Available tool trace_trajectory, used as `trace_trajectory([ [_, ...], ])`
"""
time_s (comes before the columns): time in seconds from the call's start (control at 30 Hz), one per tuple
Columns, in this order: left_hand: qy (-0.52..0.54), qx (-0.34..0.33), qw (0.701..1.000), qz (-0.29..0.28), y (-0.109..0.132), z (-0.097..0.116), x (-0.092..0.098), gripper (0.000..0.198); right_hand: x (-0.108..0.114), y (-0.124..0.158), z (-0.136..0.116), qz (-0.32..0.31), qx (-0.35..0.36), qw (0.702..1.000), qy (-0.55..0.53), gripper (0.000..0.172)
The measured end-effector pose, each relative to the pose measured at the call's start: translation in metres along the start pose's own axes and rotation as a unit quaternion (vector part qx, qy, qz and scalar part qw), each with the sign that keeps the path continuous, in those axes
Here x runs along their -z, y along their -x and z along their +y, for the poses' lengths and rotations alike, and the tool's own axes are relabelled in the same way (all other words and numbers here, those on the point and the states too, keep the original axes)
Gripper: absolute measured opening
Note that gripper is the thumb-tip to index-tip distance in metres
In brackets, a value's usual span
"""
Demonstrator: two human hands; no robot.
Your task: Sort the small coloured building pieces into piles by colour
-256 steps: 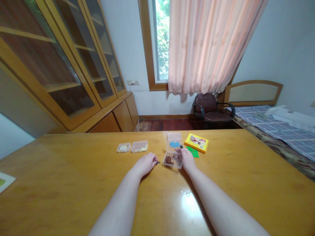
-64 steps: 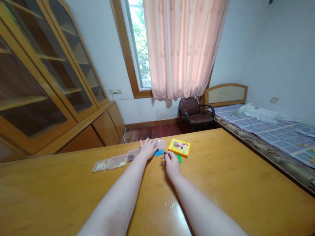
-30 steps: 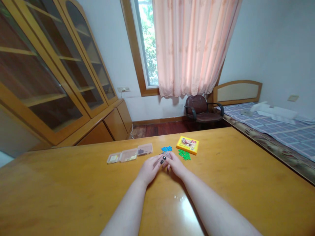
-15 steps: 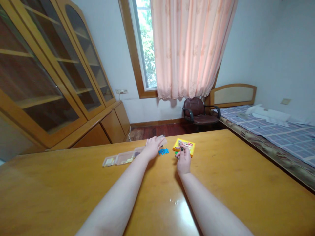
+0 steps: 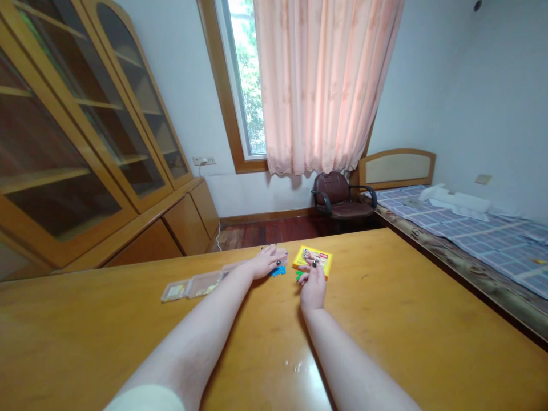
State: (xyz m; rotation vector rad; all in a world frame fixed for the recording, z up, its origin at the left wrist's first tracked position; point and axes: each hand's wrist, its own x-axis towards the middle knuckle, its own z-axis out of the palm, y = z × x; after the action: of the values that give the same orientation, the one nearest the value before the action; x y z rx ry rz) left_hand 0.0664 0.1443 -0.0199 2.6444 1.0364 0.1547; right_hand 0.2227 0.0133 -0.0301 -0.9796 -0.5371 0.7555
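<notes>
My left hand (image 5: 265, 262) reaches far across the wooden table (image 5: 385, 319), fingers stretched out flat just behind a small heap of blue pieces (image 5: 277, 272). What lies under its palm is hidden. My right hand (image 5: 312, 283) rests beside it with fingers bent together, its fingertips at the near edge of a yellow box (image 5: 320, 256). A few green pieces (image 5: 298, 275) peek out at its left side. Whether it grips any piece is hidden by the fingers.
Two small clear plastic boxes (image 5: 190, 286) with pale contents lie in a row to the left of my left hand. A glass-fronted wooden cabinet (image 5: 85, 142) stands on the left. Beyond the table are a dark office chair (image 5: 340, 197) and a bed (image 5: 471, 228).
Over the last second my hands parted from in front of me; the left reached out to the blue pieces, the right to the green pieces by the yellow box. The view shifted slightly.
</notes>
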Motion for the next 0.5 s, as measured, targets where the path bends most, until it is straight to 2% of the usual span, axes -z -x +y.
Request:
trace_trajectory([
  [0.1,0.021,-0.023,0.999,-0.002,0.010,0.010,-0.002,0.046,0.001,-0.001,0.001,0.004,-0.006,1.000,0.000,0.040],
  [0.27,0.019,-0.022,0.999,-0.018,0.033,0.028,-0.006,0.047,0.002,-0.003,0.001,0.008,-0.001,1.000,0.006,0.039],
  [0.5,0.004,-0.017,1.000,-0.025,0.080,0.059,-0.009,0.053,0.001,-0.003,0.004,-0.017,-0.006,1.000,0.018,0.039],
])
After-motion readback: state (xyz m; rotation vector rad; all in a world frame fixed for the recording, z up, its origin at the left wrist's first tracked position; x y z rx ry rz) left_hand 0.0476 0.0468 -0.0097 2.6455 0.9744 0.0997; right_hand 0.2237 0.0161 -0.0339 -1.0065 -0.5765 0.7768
